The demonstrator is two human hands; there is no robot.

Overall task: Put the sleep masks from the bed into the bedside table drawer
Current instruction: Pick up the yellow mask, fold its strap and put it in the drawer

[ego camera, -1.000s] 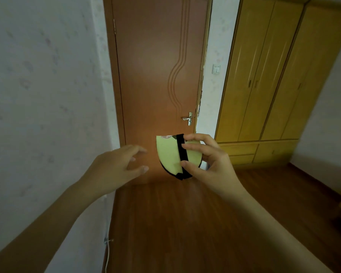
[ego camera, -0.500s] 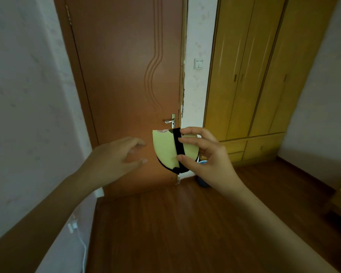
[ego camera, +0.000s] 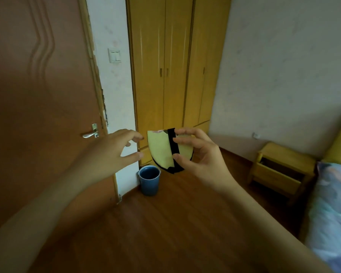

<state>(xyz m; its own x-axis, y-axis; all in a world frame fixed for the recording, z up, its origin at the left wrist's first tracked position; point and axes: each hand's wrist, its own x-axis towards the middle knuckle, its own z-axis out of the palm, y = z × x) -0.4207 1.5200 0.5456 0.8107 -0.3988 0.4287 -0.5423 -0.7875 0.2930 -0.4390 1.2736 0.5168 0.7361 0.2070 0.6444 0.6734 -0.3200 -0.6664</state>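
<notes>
The right hand (ego camera: pixel 201 154) pinches a folded yellow-green sleep mask (ego camera: pixel 161 150) at its black strap, held up so it travels without unfolding. The left hand (ego camera: pixel 110 152), its grip spread and empty, hovers just left of the mask. Since the earlier frames the view has swung right, bringing the bedside table (ego camera: pixel 282 168), its drawer (ego camera: pixel 278 175) open, and the bed (ego camera: pixel 333 203) into sight, well right of the grip.

Your right hand (ego camera: pixel 201 154) is hiding part of the sleep mask (ego camera: pixel 161 150); the frame's right edge is cropping the bed (ego camera: pixel 335 209)
</notes>
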